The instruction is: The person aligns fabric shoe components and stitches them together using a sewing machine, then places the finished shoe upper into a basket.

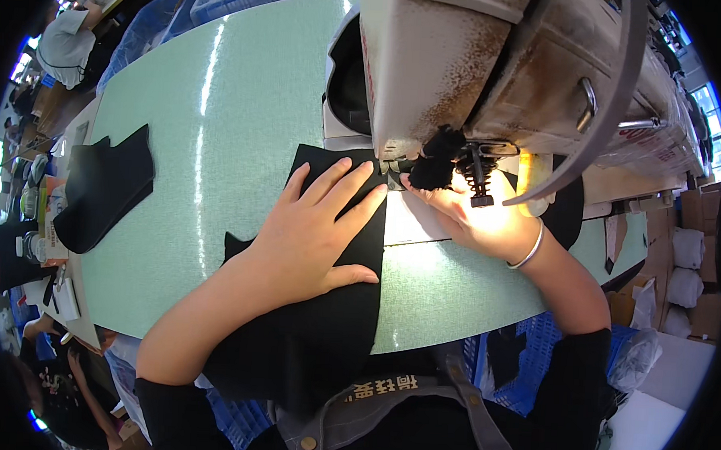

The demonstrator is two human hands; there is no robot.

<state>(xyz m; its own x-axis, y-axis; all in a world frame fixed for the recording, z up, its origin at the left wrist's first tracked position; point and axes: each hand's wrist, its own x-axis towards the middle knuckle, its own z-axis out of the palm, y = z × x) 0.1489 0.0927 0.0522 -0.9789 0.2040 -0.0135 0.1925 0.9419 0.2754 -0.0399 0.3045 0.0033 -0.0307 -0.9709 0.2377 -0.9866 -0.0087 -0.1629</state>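
Note:
A piece of black fabric [324,320] lies on the pale green table and hangs over its near edge toward my lap. My left hand [320,223] rests flat on it, fingers spread, its fingertips just left of the presser foot [392,176] of a sewing machine [432,59]. The fabric's right edge runs in line with that foot. My right hand [481,222], with a silver bangle [530,247] at the wrist, reaches under the machine head. One fingertip shows close to the foot. A black fuzzy tuft [436,160], machine parts and lamp glare hide its other fingers.
On the left of the table [148,296] lies a stack of cut black pieces [109,186]. Blue crates [532,353] stand below the near edge. A grey curved tube [624,92] arches beside the machine. Other people [66,47] sit at the left.

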